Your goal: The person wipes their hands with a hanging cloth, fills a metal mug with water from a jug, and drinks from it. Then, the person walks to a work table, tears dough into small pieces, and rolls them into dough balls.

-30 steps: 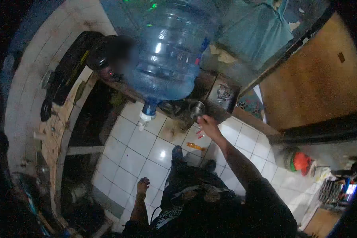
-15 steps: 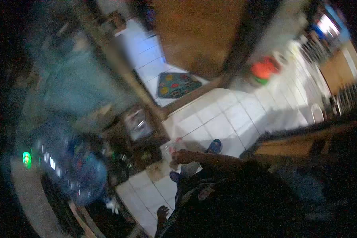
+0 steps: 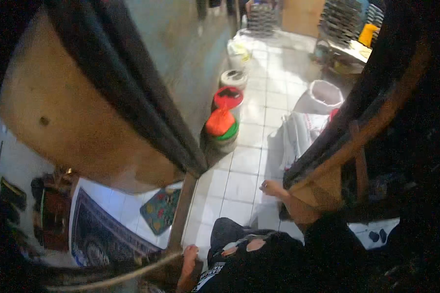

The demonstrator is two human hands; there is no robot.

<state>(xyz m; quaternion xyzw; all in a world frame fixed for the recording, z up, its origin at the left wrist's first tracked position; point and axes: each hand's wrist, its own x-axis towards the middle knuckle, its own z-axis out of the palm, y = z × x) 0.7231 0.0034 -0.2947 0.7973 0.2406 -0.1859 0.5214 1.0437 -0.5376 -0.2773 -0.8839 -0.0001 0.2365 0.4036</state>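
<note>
My right hand (image 3: 275, 189) is in front of me over the tiled floor, to the right of the middle, its fingers curled closed with nothing visible in them. It is nearest to the lower end of a dark door frame (image 3: 327, 154). Low in the view, my left hand (image 3: 190, 252) hangs beside a brown door sill (image 3: 182, 210); its fingers are curled in and no object shows in them.
Along the left wall stand a bucket with an orange bag (image 3: 221, 122), a red-rimmed bucket (image 3: 228, 98) and a white-lidded one (image 3: 233, 79). White sacks (image 3: 298, 136) and a white container (image 3: 322, 95) are at right. Beyond the sill lies a patterned mat (image 3: 160, 211).
The view has swung right to the passage; the large blue water bottle and metal cup are out of sight. My right hand is away from the cup, and my left fingers have curled in.
</note>
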